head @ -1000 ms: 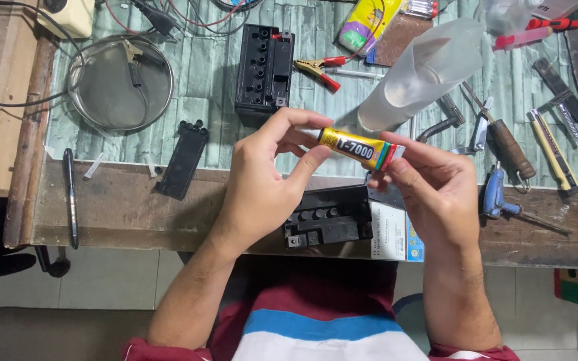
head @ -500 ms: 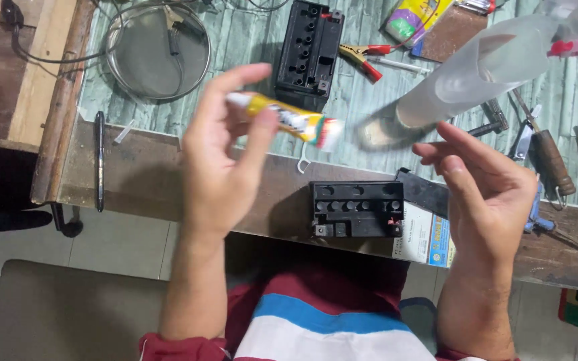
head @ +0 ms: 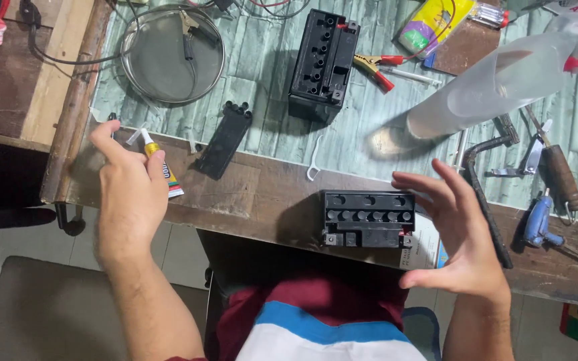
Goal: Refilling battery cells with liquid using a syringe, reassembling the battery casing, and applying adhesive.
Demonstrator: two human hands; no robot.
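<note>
Left hand (head: 128,194) set a small yellow glue tube (head: 160,168) at the counter's (head: 255,194) near left edge while the right hand (head: 459,230) hovered spread beside a small black battery casing (head: 368,218).

The left hand's fingers pinched the tube (white nozzle pointing away from the person), its tail end lying on the worn wooden strip of the counter. The right hand was empty, fingers fanned apart, just right of the casing, which sat at the counter's near edge with its row of round cell holes facing up. A flat black plastic cap strip (head: 222,139) lay between tube and casing, farther back. Beyond it stood a taller black battery box (head: 321,63), and a clear plastic bottle (head: 503,80) rose at the right.
</note>
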